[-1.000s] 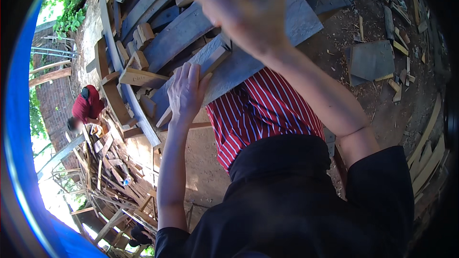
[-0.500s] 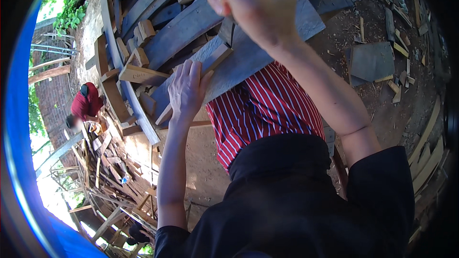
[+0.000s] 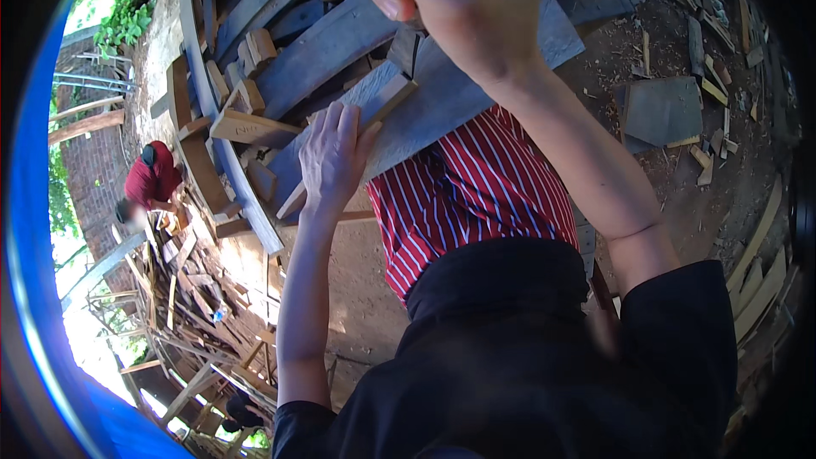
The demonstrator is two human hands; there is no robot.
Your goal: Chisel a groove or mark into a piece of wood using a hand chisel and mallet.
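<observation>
My left hand [image 3: 331, 153] lies over a narrow wooden strip [image 3: 387, 100], fingers side by side and thumb against its near edge, pressing it onto a wide grey board [image 3: 450, 102]. A small dark-sided block [image 3: 405, 49] stands at the strip's far end. My right hand [image 3: 463, 13] is closed in a fist, raised above the board near that block. What the fist grips is hidden by the hand and the upper picture edge. The board reaches across in front of my red striped apron [image 3: 484, 187].
Stacked planks and offcuts [image 3: 323, 47] crowd the far left side. A square grey panel [image 3: 661, 110] lies on the ground at right among scraps. A person in red [image 3: 153, 177] bends over at far left, beside a heap of wood pieces [image 3: 191, 280].
My right fist has shifted slightly to the right and down. My left hand stays on the strip, almost unmoved.
</observation>
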